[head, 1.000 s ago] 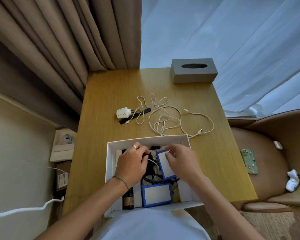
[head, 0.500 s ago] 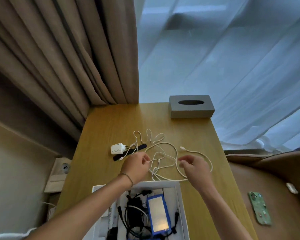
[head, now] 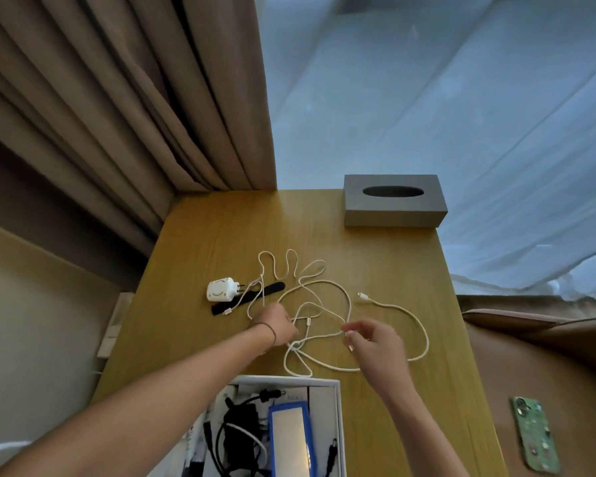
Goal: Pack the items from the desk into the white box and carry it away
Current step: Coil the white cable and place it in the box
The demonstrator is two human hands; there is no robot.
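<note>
From the head view, a white cable [head: 350, 306] lies in loose loops in the middle of the counter [head: 200, 235]. The left hand [head: 274, 325] sits on the cable's left loops with its fingers curled down on the cord. The right hand [head: 370, 340] pinches a loop of the cable between thumb and fingertip, with the other fingers loosely bent.

A white plug [head: 221, 289] lies near the left edge of the counter, well apart from the box. A black strap [head: 248, 302] lies just beside the plug, under a thin part of the cable.

The white box [head: 338, 425] stands open at the near edge. Inside it are black cords [head: 236, 421] and a blue case [head: 291, 438].

A grey tissue box [head: 394, 201] sits at the far right corner. A green phone [head: 534, 435] lies on a brown seat [head: 547, 356] past the right edge.
</note>
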